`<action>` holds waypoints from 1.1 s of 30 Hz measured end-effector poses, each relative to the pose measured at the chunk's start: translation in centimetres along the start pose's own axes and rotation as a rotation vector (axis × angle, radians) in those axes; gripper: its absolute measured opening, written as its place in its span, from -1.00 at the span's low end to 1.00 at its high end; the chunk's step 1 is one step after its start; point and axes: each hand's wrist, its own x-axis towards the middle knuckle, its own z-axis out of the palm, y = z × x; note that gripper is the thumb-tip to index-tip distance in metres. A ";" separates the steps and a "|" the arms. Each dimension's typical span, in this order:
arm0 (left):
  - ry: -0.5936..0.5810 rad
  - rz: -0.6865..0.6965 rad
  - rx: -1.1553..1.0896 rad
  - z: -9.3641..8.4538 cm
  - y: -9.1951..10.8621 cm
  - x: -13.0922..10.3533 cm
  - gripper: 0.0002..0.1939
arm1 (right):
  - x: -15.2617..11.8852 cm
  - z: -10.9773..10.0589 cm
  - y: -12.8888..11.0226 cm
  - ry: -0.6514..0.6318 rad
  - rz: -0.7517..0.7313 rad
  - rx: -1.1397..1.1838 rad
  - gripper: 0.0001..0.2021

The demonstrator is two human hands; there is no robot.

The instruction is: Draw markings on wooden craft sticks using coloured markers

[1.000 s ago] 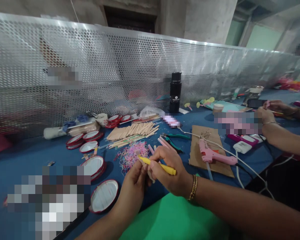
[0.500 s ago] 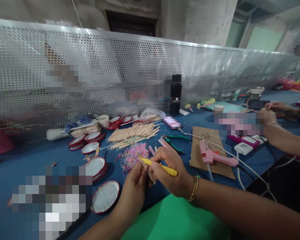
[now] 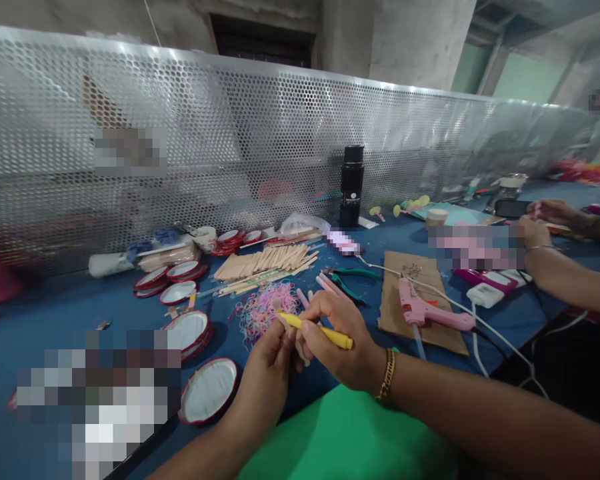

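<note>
Little has changed in the last moment: our right hand (image 3: 337,327) still clamps the yellow pen (image 3: 343,339), and our left hand (image 3: 267,367) still pinches a small pale piece (image 3: 303,352). The pen tip stays at the piece's upper end, so the hold reads as steady; we cannot tell whether it leaves a mark. Both hands are close together over the near edge of the blue table (image 3: 75,300), above our green cloth (image 3: 350,433).

Just beyond our fingers lies a tangle of coloured loops (image 3: 265,310), with flat wooden sticks (image 3: 265,261) behind it. Red-rimmed lids (image 3: 209,391) sit to the left, one near the table's near edge. To the right are pliers (image 3: 347,288) and a pink glue gun (image 3: 425,312), which rests on cardboard (image 3: 390,310).

A black bottle (image 3: 351,193) stands upright by the far edge, before a perforated metal screen (image 3: 280,140). Farther right, another person's hands (image 3: 534,230) are over the table. Behind the screen rises a concrete wall (image 3: 415,40).
</note>
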 end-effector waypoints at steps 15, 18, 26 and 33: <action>-0.017 0.019 0.002 -0.1 -0.4 0.1 -0.61 | -0.1 -0.1 0.3 -0.001 0.012 -0.032 -0.93; -0.027 0.016 -0.023 -0.1 -0.6 0.1 -0.59 | -0.2 0.1 0.4 -0.015 0.040 -0.020 -0.95; -0.034 0.018 -0.004 -0.1 -0.6 0.2 -0.65 | 0.2 -0.3 0.3 0.024 0.079 -0.025 -0.89; -0.028 0.036 0.002 0.0 -0.7 0.2 -0.69 | -0.2 0.2 0.3 -0.006 0.054 -0.014 -0.96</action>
